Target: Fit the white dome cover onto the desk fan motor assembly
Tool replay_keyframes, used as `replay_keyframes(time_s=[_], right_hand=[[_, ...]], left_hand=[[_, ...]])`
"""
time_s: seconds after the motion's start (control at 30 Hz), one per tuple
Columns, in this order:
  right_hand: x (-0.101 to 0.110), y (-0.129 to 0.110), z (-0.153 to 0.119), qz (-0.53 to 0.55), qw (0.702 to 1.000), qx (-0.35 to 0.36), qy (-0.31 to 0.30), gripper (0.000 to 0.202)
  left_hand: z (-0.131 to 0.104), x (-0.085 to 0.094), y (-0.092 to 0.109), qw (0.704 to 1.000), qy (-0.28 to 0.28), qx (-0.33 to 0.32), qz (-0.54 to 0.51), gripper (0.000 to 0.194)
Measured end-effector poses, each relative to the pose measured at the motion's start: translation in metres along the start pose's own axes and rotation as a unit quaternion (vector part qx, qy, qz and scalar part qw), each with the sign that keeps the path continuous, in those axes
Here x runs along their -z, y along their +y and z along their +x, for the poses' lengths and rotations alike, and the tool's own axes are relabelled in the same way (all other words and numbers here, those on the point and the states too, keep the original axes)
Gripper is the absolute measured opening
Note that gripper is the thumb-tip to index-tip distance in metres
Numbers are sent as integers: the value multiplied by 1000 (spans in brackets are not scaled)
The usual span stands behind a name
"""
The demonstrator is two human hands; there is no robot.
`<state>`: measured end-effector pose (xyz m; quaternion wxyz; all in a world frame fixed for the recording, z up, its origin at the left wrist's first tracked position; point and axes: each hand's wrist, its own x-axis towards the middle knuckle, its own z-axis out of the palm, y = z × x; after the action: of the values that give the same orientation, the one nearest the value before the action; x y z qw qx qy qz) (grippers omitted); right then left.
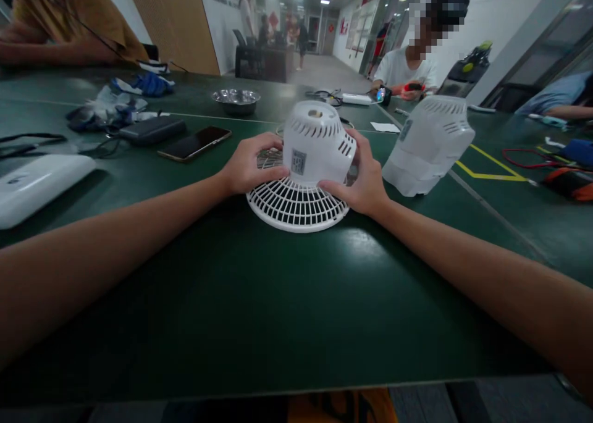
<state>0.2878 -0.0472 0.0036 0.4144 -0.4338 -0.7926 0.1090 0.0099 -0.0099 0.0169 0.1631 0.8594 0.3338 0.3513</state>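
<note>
A white fan motor housing [317,145] with slotted vents and a small grey label is gripped from both sides. It sits over a round white fan grille [299,210] that lies on the green table. My left hand [254,163] holds the housing's left side, thumb along its lower edge. On the right side, my right hand [364,179] is closed around the housing with the thumb in front; its other fingers are partly hidden behind. Just to the right stands a second white plastic part [428,145], vented at its top, apart from my hand.
A phone [195,143], a dark power bank [152,129] and a white device [41,185] lie to the left. Behind are a metal bowl [236,101] and blue gloves [146,84]. An orange-black item [569,182] lies far right. Other people sit across the table.
</note>
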Motion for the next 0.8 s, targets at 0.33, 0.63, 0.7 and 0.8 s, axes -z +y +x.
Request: replay_keyframes(time_s=[0.33,0.63,0.7,0.8], right_hand=[[8,11,11,13,999,-33,-1,97],[9,15,11,2,1000,-24,-9,101],[10,14,11,4,1000,-24,-10,101],[10,11,11,9,1000,-18,-2,99]], left_hand=[[13,4,-26,995,-49,83,-20,60],[16,7,-27,996,-53,46,-62,50],[15,5,-28,997,-51,38,-54,49],[15,4,-30,998,-43,14,-40,51]])
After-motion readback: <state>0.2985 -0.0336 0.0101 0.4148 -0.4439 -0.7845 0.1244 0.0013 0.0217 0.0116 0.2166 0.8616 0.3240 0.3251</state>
